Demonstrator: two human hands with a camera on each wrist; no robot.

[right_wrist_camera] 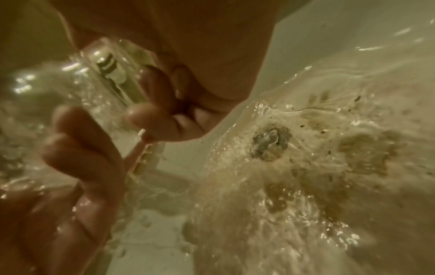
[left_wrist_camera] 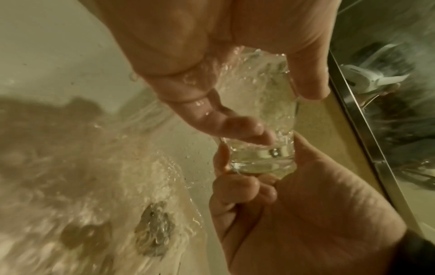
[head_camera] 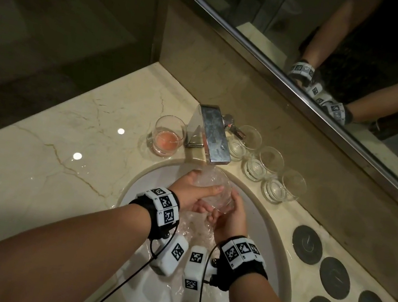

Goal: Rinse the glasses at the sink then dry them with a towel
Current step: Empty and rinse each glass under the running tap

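Observation:
A clear glass sits tilted under the running tap, water pouring over it into the sink. My left hand grips its upper part, thumb on one side and fingers on the other. My right hand holds its thick base from below with curled fingers. The left wrist view shows the glass full of churning water. A glass with pink residue stands left of the tap. Three clear glasses stand in a row right of it. No towel is in view.
The marble counter runs left of the basin. Several dark round coasters lie on its right side. A mirror hangs behind the tap. Water swirls over the drain in the basin.

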